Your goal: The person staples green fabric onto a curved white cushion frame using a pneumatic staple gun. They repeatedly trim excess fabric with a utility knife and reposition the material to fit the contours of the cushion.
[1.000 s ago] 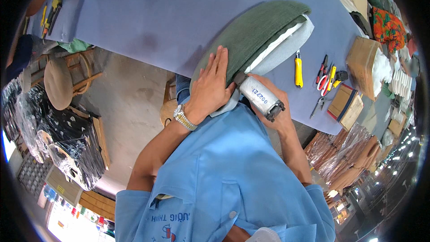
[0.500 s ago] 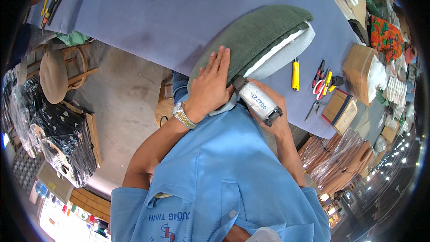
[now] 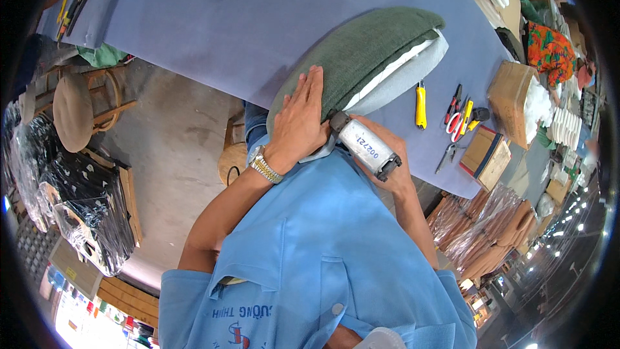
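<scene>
A padded seat cushion (image 3: 361, 52) with dark green fabric stands tilted at the table edge, close to my body. Its white inner layer and pale grey underside show along the right. My left hand (image 3: 299, 108) lies on the green fabric with its fingers stretched out, a metal watch on the wrist. In my right hand (image 3: 385, 134) is a silver pneumatic staple gun (image 3: 367, 145), its dark nose against the cushion's lower edge beside my left thumb. The gun's body hides most of my right fingers.
On the blue-grey table (image 3: 213, 26), a yellow-handled tool (image 3: 421, 106), red-handled scissors (image 3: 454, 124) and pliers (image 3: 445, 157) lie to the right. Beyond are a small wooden box (image 3: 485, 158) and a carton (image 3: 510, 100) with white stuffing. A wooden stool (image 3: 236, 161) stands below the table edge.
The whole view has shifted slightly. My left hand still presses on the cushion, and the staple gun remains at its lower edge.
</scene>
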Motion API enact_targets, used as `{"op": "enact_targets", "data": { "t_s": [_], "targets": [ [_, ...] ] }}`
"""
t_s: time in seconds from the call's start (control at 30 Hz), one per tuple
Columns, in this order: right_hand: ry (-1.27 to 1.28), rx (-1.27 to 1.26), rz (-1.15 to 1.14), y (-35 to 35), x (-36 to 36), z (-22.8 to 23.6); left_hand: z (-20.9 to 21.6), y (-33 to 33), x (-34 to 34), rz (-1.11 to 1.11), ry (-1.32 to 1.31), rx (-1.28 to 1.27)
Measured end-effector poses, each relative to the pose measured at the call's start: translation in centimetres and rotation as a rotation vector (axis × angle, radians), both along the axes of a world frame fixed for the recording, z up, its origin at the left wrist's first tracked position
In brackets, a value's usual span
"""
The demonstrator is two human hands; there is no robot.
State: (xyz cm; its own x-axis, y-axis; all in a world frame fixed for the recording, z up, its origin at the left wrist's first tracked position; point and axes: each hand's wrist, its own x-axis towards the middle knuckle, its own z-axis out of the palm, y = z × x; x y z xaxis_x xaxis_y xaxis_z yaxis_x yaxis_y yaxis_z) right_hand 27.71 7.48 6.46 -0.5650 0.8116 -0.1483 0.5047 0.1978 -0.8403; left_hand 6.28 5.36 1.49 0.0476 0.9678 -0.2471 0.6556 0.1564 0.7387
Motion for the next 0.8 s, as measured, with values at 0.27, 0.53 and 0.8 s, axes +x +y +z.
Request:
{"op": "enact_targets", "data": {
  "t_s": [0.27,0.53,0.8],
  "targets": [
    [-0.056,-0.251,-0.096,0.5,-1.7,1.1,0.4,0.4,-0.2,-0.052,0.026,-0.013],
    [0.000,-0.137,-0.045,0.5,-1.0,0.4,-4.5,2.1,-8.0,-0.024,-0.810,-0.284],
    [-0.079,-0.136,-0.067,0.9,-1.7,1.3,-3.7,-1.4,-4.2,-0.092,-0.462,-0.086]
  ]
}}
